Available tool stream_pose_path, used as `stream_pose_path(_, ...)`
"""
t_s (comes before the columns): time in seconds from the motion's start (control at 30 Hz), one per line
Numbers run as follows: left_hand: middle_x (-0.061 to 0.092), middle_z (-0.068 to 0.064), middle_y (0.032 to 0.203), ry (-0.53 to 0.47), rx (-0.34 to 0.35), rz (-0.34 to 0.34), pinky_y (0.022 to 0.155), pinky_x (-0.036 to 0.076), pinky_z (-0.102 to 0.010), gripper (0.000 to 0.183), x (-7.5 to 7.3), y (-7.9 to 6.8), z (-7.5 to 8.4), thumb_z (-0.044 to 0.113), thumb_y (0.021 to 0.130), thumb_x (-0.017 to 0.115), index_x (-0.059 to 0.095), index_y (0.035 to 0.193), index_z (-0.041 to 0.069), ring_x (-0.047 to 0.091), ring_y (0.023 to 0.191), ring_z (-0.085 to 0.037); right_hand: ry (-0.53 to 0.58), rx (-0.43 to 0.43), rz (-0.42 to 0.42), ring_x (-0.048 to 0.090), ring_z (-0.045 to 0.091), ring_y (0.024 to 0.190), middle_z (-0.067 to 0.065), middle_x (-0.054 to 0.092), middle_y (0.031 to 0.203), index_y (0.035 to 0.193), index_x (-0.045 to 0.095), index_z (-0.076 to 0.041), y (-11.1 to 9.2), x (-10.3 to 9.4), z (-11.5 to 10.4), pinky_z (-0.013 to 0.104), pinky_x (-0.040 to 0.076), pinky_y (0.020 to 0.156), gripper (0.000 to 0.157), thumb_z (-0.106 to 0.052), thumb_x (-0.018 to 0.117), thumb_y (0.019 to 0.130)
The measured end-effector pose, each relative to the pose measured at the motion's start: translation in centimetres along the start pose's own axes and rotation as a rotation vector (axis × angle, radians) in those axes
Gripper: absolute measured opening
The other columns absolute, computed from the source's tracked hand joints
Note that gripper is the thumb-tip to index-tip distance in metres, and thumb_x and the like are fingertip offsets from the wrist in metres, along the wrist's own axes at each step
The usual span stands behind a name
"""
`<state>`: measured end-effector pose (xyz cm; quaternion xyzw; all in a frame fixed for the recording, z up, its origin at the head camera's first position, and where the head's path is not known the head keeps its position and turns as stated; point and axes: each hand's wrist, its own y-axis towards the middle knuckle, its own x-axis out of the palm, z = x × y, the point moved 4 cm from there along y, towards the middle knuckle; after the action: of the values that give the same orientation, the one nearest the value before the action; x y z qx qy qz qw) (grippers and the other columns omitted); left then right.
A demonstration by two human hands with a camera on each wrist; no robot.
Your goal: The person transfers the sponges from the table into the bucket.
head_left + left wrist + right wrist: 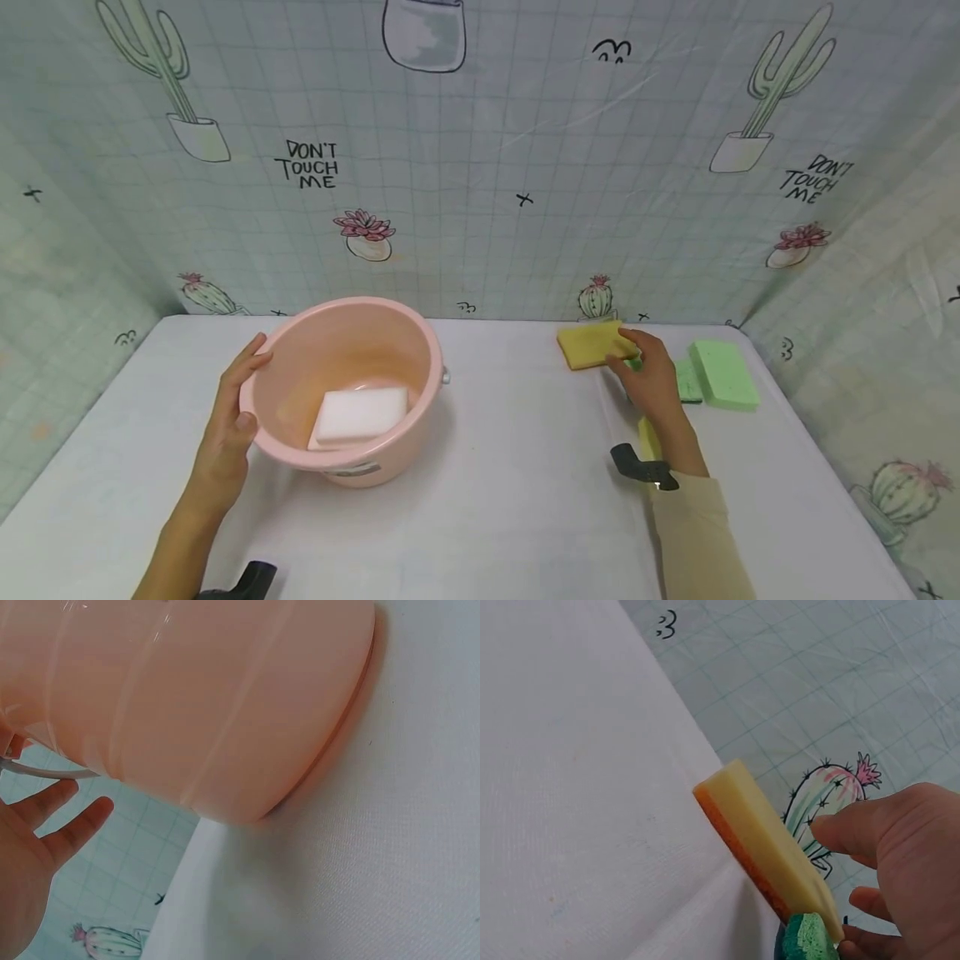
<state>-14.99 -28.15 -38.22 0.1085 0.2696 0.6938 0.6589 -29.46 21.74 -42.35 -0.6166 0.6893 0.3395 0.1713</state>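
A pink bucket (341, 321) tilts on the white table, with a white sponge (363, 414) lying inside. My left hand (228, 408) rests along the bucket's left rim, thumb and fingers spread; two extended fingers show near the wire handle (52, 772) in the left wrist view. At the back right lies a yellow sponge (588, 344) with an orange lower layer (735, 847). My right hand (647, 375) is at its right end. In the right wrist view, one fingertip hovers over the sponge's upper edge with a gap, while other fingers (874, 945) reach its end.
A green sponge (687, 382) with a dark underside is partly covered by my right hand. Right of it sits a light green sponge (725, 375). Another yellow piece (648, 437) peeks out under my forearm. A patterned cloth wall (480, 167) borders the table's back.
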Motion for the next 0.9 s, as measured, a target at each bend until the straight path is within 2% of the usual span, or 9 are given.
stream_pose_path(0.17,0.013,-0.008,0.158,-0.007,-0.007,-0.011,0.108,0.016,-0.027,0.056,0.3,0.0,0.1,0.034,0.098,0.043,0.033,0.145,0.005,0.012,0.143,-0.024,-0.047,-0.014,-0.045,0.033,0.044,0.131,0.029,0.039,0.139,0.134,0.048,0.005,-0.1,0.3,0.0,0.056,0.027,0.105,0.050,-0.007,0.066,0.088)
stream_pose_path(0.4,0.014,-0.007,0.158,0.032,-0.010,-0.006,0.109,0.018,-0.026,0.056,0.0,0.1,0.4,0.035,0.098,0.042,0.033,0.145,0.006,0.012,0.143,-0.023,-0.059,-0.065,-0.072,0.048,0.043,0.112,0.026,0.043,0.137,0.132,0.051,0.002,-0.2,0.9,-0.8,0.054,0.043,0.089,0.049,-0.004,0.068,0.086)
stream_pose_path(0.63,0.014,-0.008,0.158,0.026,-0.011,-0.009,0.110,0.018,-0.027,0.056,0.1,0.1,0.5,0.034,0.098,0.042,0.033,0.146,0.006,0.012,0.143,-0.023,-0.107,-0.095,-0.119,0.058,0.036,0.098,0.022,0.042,0.140,0.133,0.052,-0.001,-0.3,1.4,-1.1,0.048,0.050,0.078,0.054,-0.006,0.072,0.083)
stream_pose_path(0.9,0.014,-0.007,0.158,0.061,-0.025,0.002,0.110,0.018,-0.027,0.056,0.0,-0.1,0.4,0.037,0.098,0.041,0.034,0.146,0.007,0.012,0.143,-0.023,0.001,-0.125,-0.221,0.061,0.032,0.095,0.021,0.038,0.145,0.136,0.051,-0.002,-0.3,2.1,-1.9,0.042,0.051,0.077,0.058,-0.004,0.073,0.082)
